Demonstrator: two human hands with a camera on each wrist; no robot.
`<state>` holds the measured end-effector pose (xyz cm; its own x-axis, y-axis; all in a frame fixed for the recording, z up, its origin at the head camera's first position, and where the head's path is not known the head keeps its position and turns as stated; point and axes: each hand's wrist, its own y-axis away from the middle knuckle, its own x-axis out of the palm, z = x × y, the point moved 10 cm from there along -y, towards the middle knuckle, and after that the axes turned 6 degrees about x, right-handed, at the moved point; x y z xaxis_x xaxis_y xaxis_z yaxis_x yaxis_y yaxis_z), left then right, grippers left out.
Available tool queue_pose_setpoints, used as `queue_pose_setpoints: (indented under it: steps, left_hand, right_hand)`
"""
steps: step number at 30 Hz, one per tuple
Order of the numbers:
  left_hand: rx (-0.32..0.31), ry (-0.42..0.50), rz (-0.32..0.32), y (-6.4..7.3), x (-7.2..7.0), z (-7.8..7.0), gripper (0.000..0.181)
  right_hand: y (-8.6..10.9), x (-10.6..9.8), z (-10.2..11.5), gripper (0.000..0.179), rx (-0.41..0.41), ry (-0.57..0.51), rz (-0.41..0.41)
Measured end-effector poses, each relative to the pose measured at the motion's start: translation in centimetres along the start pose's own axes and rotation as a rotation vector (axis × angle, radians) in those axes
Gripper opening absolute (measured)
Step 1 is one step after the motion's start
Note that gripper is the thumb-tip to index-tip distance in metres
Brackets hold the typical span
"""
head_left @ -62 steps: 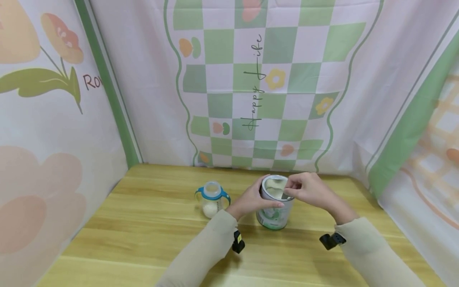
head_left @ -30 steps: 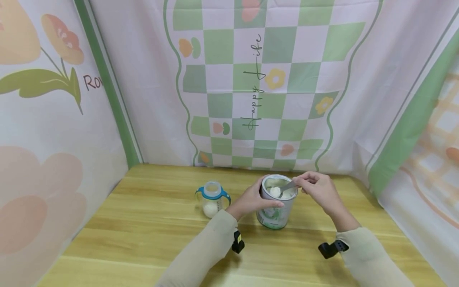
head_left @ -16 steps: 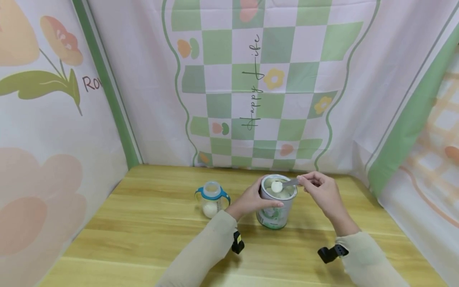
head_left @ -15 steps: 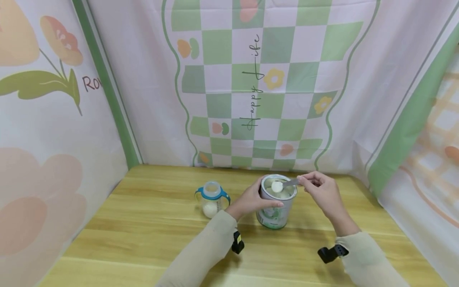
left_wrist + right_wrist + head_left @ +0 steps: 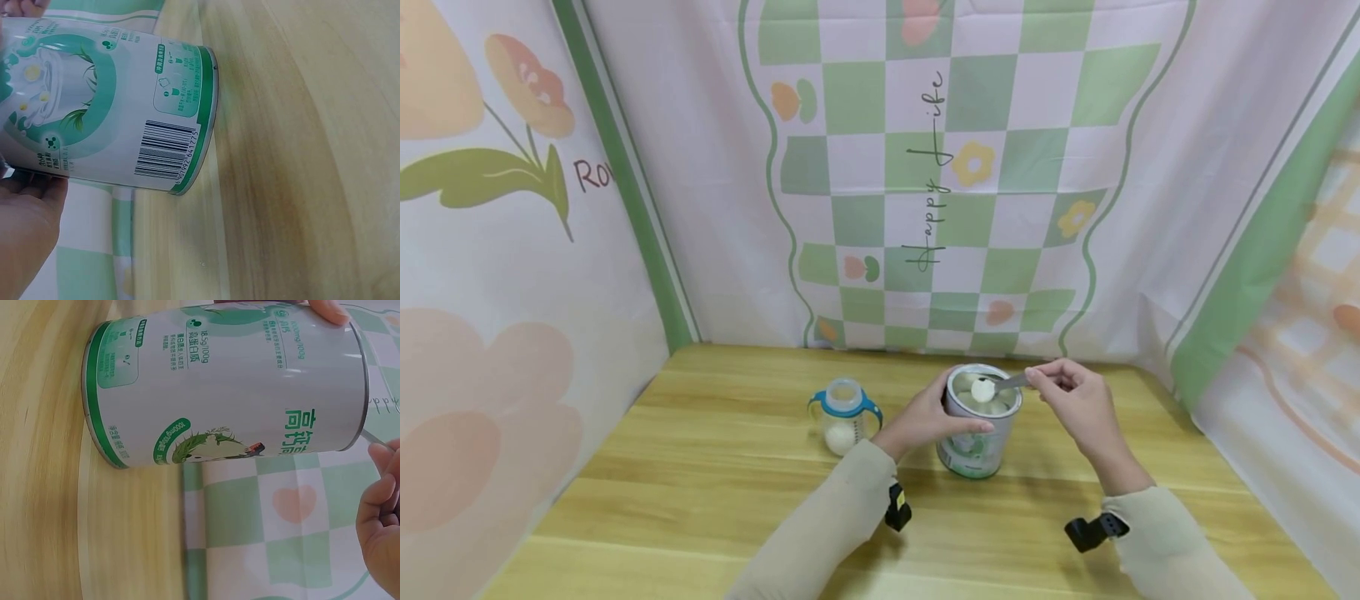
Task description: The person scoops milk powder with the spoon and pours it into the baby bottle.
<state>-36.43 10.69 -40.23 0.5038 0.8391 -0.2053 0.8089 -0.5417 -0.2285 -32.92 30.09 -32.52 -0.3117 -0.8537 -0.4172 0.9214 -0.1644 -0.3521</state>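
Note:
A white and green milk powder can (image 5: pixel 973 450) stands open on the table, also seen as the can (image 5: pixel 125 106) in the left wrist view. My left hand (image 5: pixel 928 417) grips its side near the rim, thumb across the front. My right hand (image 5: pixel 1075 404) pinches the grey handle of a spoon (image 5: pixel 1015 381) whose bowl, heaped with white powder (image 5: pixel 982 390), is over the can's mouth. In the right wrist view the right hand (image 5: pixel 381 519) is beside the can's rim. Left of the can stands a baby bottle (image 5: pixel 842 425) with blue handles, no cap, white powder inside.
The wooden table (image 5: pixel 715 467) carries the can and the bottle. Behind it hangs a green and white checked curtain (image 5: pixel 917 208), with a flowered curtain (image 5: pixel 512 292) on the left side. Wrist cameras (image 5: pixel 895 508) sit on both forearms.
The right hand, earlier down at the can's mouth, has drawn back right and raised the spoon with a heap of powder. In the last half second it shifts slightly right. The left hand stays put.

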Motion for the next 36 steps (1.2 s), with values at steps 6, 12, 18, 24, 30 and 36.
queue_pose_setpoints:
  steps: [6, 12, 18, 24, 30, 36]
  left_hand:
    - [-0.014, 0.007, -0.004, 0.1, 0.0, 0.1, 0.081]
    - [-0.023, 0.011, -0.008, 0.2, 0.0, 0.2, 0.081]
    - [-0.032, 0.008, -0.012, 0.3, -0.1, 0.2, 0.082]
    - [-0.042, 0.019, -0.019, 0.4, -0.1, 0.4, 0.084]
    - [-0.066, 0.039, -0.027, 0.4, 0.0, 0.9, 0.092]
    - [-0.068, 0.02, -0.034, 0.3, 0.0, 0.8, 0.105]
  right_hand:
    - [0.0, -0.1, -0.8, 0.038, 0.1, -0.033, -0.004]
    - [0.1, -0.2, -1.4, 0.038, 0.143, -0.037, 0.005]
    - [0.2, -0.3, -1.8, 0.04, 0.141, -0.014, 0.003]
    - [0.3, -0.4, -1.7, 0.038, 0.154, -0.037, -0.002]
    - [0.1, -0.3, -1.5, 0.038, 0.161, -0.072, 0.012]
    - [-0.1, -0.3, -0.8, 0.035, 0.15, -0.09, 0.017]
